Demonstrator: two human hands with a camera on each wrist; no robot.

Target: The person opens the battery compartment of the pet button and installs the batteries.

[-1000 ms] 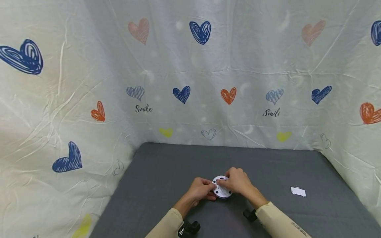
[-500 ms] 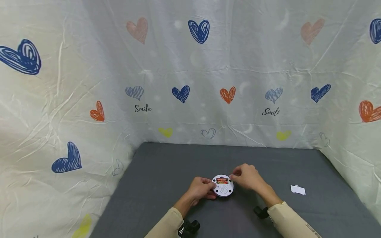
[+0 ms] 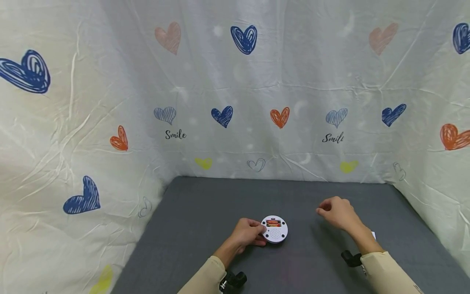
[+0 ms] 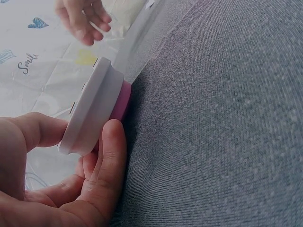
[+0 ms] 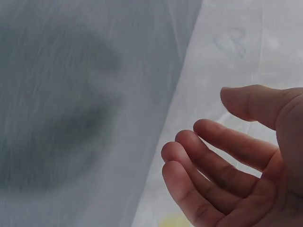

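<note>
A round white device with a pink part underneath is tilted up in the middle of the table. Red batteries sit in its uncovered compartment, above a patch of small holes. My left hand pinches its left edge, thumb on the upper face and fingers below, as the left wrist view of the device shows. Off to the right, my right hand is raised over the table with nothing in it. Its fingers are loosely bent and apart from the thumb.
A small white cover plate lies on the right of the table, mostly hidden behind my right forearm. The grey cloth-covered table ends at a pale curtain printed with hearts, which also runs along both sides.
My right hand has left the device and moved right, towards the cover plate, uncovering the batteries. The left hand keeps its hold, and the device stays nearly in place.
</note>
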